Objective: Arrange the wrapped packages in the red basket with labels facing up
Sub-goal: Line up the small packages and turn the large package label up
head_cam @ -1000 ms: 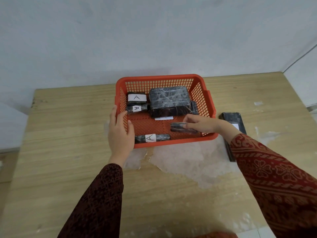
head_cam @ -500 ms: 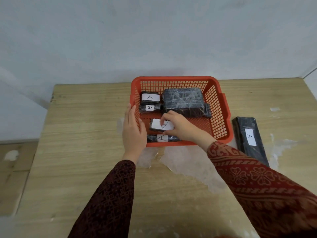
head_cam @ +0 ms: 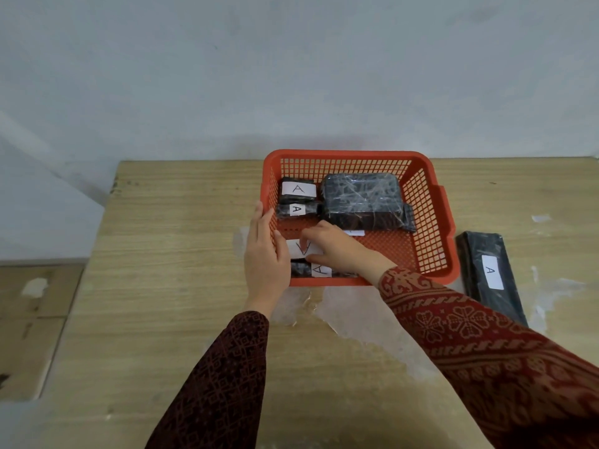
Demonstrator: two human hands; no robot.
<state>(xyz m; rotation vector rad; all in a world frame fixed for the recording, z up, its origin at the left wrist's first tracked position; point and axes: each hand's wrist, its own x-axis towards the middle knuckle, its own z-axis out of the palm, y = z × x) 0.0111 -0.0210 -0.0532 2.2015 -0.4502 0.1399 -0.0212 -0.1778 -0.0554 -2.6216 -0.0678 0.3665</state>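
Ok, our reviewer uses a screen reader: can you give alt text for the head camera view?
A person's right hand sets a small black wrapped package, label up, inside a red plastic mesh basket on a wooden table, while the left hand steadies the basket's side. A long black labelled package lies outside, to the right.

just one cam here, head-mounted, looking forward and down from above the near edge of a light wooden table [head_cam: 162, 254]. Close range, both forearms reach in from the bottom. It faces a plain pale wall [head_cam: 291, 76] behind the table.
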